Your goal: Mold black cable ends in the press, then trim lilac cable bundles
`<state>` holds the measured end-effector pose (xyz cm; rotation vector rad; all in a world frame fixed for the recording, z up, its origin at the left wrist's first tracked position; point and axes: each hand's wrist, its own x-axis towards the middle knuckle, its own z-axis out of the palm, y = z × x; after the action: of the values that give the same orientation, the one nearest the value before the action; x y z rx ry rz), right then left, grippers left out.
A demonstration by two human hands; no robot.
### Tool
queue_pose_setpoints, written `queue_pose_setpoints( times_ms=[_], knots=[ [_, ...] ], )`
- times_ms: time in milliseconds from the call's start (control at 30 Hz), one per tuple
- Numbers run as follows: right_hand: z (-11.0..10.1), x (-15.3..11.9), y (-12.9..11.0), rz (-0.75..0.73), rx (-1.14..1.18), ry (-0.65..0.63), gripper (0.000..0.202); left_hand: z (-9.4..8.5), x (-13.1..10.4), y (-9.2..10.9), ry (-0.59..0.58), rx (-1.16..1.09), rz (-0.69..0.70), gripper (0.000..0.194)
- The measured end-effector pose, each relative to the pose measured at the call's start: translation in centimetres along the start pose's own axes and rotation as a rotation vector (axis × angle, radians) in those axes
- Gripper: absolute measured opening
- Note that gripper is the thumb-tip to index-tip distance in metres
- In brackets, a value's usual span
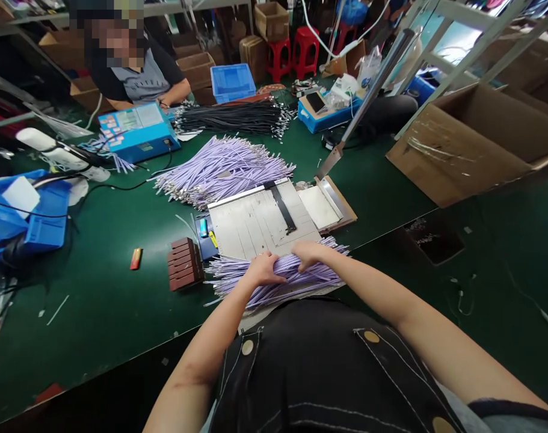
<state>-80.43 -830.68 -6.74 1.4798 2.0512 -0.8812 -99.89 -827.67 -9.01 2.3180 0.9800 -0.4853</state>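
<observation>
A bundle of lavender cables (237,278) lies crosswise along the table's near edge, right in front of my body. My left hand (265,269) grips the middle of it, thumb on the near side and fingers over the far side. Just to the right, my right hand (308,254) has its fingers curled down onto the same cables; its fingertips are partly hidden. Beyond both hands is a paper cutter with a pale ruled board (246,222) and a black stop bar (280,207). Its long blade arm (364,96) stands raised at the right.
A larger heap of lavender cables (224,168) lies behind the cutter, black cables (237,117) farther back. Left are a brown grooved block (183,264), a lighter (136,258) and a blue machine (141,132). A cardboard box (463,144) stands right. A co-worker (142,72) sits opposite.
</observation>
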Motion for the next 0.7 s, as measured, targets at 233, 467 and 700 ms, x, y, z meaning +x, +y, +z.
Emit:
queue_pose_setpoints(
  times_ms=[233,467,700],
  knots=[
    [-0.2,0.0,0.3,-0.005,0.031,0.01,0.078,-0.5,0.5,-0.9,-0.044,-0.088,0.036,0.054],
    [-3.7,1.0,0.4,-0.104,0.057,-0.113,0.04,-1.7,1.4,-0.8,-0.08,-0.144,0.076,0.062],
    [-4.3,0.6,-0.5,-0.067,-0.002,0.017,0.048,-2.2,2.3,-0.2,-0.033,-0.221,0.053,0.018]
  ],
)
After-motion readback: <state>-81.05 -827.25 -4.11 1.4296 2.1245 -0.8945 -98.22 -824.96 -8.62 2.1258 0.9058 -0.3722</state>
